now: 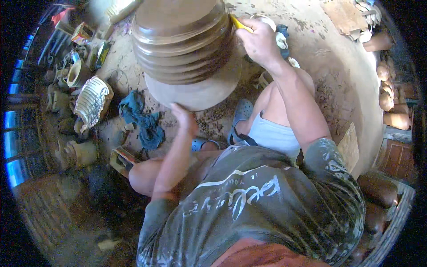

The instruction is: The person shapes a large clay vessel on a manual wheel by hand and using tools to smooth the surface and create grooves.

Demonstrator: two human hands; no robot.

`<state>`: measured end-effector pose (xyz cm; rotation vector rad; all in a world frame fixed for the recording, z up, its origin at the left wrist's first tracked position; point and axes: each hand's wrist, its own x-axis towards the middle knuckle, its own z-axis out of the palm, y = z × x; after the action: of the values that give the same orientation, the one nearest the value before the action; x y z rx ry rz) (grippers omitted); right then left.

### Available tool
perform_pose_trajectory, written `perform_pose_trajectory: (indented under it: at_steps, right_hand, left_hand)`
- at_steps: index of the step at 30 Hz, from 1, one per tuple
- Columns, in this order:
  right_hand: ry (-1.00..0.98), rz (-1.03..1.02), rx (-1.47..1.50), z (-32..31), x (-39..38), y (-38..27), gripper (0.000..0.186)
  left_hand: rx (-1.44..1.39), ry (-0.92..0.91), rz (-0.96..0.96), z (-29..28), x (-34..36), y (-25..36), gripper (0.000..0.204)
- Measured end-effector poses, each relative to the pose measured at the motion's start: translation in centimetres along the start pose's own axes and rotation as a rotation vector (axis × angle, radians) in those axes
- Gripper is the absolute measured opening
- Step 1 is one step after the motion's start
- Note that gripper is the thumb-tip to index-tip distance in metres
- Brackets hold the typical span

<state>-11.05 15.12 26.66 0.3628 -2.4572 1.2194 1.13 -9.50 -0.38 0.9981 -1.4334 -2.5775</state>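
Note:
A large brown clay pot (182, 49) with stacked ridges round its wall stands on a pale round turntable (195, 95). My right hand (261, 43) is closed round a yellow scraping tool (240, 24), whose far end meets the pot's right side near the top. At the turntable's near rim is my left hand (184, 119), slightly blurred, its fingers stretched toward the edge with nothing held in them. The tool's inner end is hidden in my right fist.
A teal rag (141, 119) lies on the dirt floor left of my feet. Beyond it stand a ribbed white piece (92, 101) and a cream pot (76, 73). Bowls sit behind my right hand. Several clay pots (386, 98) line the right side.

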Motion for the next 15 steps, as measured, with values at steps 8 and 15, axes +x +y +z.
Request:
perform_pose_trajectory:
  at_steps: [8, 15]
  right_hand:
    - [0.024, -0.045, 0.000, -0.2, -0.5, 0.2, 0.034]
    - [-0.056, -0.072, -0.024, -0.5, -0.8, -0.3, 0.033]
  left_hand:
    - [-0.125, -0.091, -0.230, 2.7, -4.1, 1.2, 0.088]
    - [-0.031, 0.015, -0.044, 1.4, -1.7, -2.2, 0.080]
